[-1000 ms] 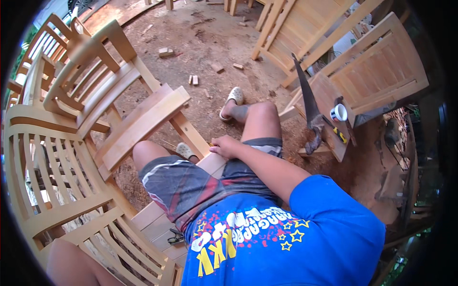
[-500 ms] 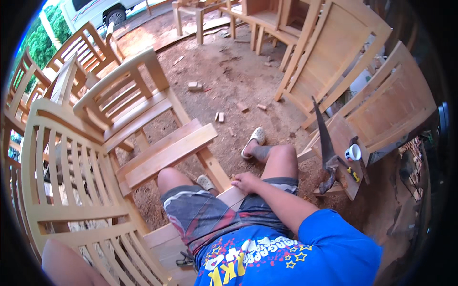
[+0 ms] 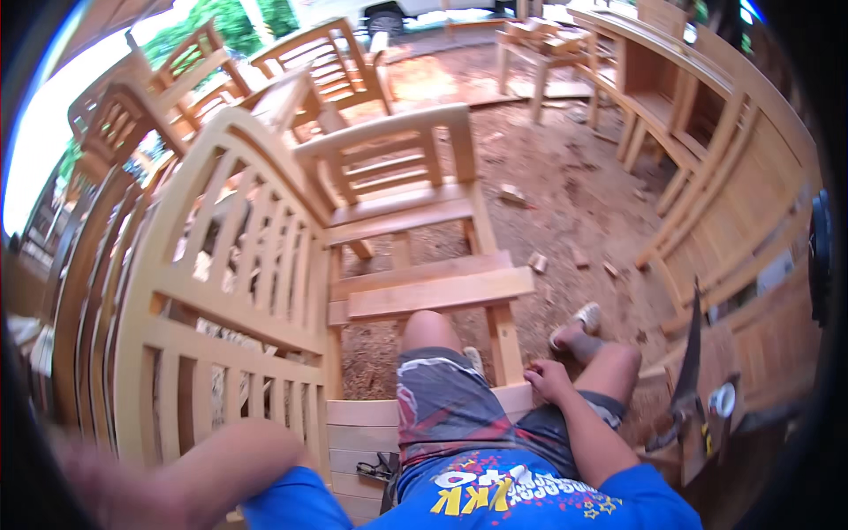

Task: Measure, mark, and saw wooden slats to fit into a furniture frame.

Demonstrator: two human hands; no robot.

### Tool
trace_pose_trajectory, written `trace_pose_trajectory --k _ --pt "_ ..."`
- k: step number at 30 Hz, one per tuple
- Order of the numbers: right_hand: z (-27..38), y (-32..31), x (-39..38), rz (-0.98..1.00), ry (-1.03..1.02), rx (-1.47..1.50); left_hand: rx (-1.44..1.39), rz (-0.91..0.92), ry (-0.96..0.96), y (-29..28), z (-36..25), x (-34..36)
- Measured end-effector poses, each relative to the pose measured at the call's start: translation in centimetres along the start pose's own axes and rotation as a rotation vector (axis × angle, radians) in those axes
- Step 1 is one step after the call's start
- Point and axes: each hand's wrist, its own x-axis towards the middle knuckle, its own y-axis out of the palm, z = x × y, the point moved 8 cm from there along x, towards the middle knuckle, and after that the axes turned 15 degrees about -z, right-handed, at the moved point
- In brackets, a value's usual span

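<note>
My right hand point(image 3: 549, 382) rests by my right thigh at the edge of the pale plank seat point(image 3: 360, 412), fingers curled; whatever they hold is too small to make out. My left hand point(image 3: 93, 468) is motion-blurred at the lower left, beside the slatted bench back point(image 3: 221, 300). I sit on the planks, where a small dark tool point(image 3: 378, 468) lies left of my hip. Loose boards point(image 3: 437, 296) lie across the frame ahead of my knees. On my right, a handsaw point(image 3: 685, 380) stands beside a white cup point(image 3: 722, 400) and a yellow-handled tool point(image 3: 707, 436).
Unfinished wooden chairs point(image 3: 322, 62) and a slatted seat back point(image 3: 389, 155) stand ahead and left. Cabinets and stools point(image 3: 654, 106) line the right, with panels point(image 3: 751, 203) leaning. Small offcuts point(image 3: 579, 258) lie on the dirt ground. A white vehicle point(image 3: 389, 13) is parked beyond.
My view has turned left and lifted, so the scene sits lower and rightward. My left arm has come further into view with its forearm bent outward. My right hand stays by my thigh.
</note>
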Motion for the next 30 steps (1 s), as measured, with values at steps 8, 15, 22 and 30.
trace_pose_trajectory --k 8,15,22,30 --pt "11.3 -0.6 -1.7 0.237 0.192 0.429 0.663 0.808 -2.004 -15.2 -6.8 -43.0" --pt "20.1 4.0 -4.5 0.455 -0.076 0.408 0.524 0.789 -2.251 -14.5 -10.0 -45.2" --pt "19.7 4.1 -5.8 0.445 -0.283 0.261 0.774 0.511 -2.172 -21.0 -6.2 -43.1" --pt "3.9 2.1 -3.2 0.29 -0.117 -0.098 1.345 1.252 -1.813 -34.4 -2.4 -37.3"
